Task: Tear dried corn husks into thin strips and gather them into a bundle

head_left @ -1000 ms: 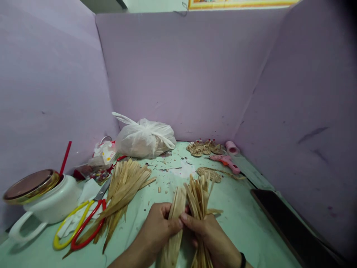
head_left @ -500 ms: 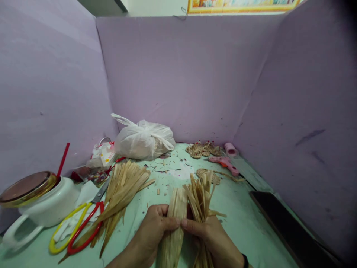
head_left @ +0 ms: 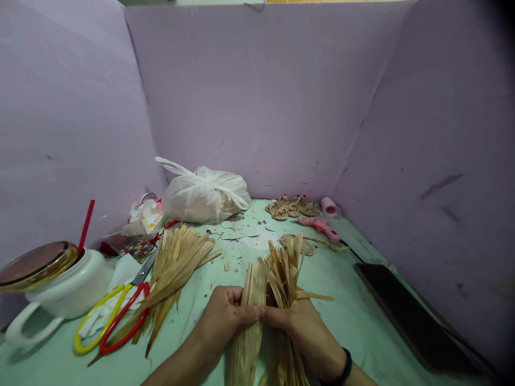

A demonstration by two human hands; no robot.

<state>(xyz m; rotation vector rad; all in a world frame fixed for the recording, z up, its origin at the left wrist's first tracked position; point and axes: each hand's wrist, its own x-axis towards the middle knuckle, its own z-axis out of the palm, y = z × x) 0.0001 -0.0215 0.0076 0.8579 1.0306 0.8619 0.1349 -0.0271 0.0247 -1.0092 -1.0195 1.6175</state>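
My left hand (head_left: 228,315) pinches a wide, flat strip of dried leaf (head_left: 250,300), its thumb lying across the front. Close beside it, my right hand (head_left: 300,327) grips a bundle of narrow dried leaf strips (head_left: 286,273); its thumb tip meets the left thumb at the wide strip's right edge. The fingers behind the leaves are hidden. Left of my hands, a second pile of dried leaf strips (head_left: 179,262) lies partly over scissors (head_left: 115,321) with one yellow and one red handle.
A white mug (head_left: 74,292) with a gold-rimmed lid stands at the left. Behind are a tied white plastic bag (head_left: 205,195), coiled braided pieces (head_left: 287,208), a pink glue gun (head_left: 322,228) and a pink roll (head_left: 330,207). A dark phone-like slab (head_left: 406,311) lies right. Purple panels enclose three sides.
The view has tipped down slightly, so the scene sits a little higher in the picture. Both hands keep their hold, with the thumbs in nearly the same place on the wide strip.
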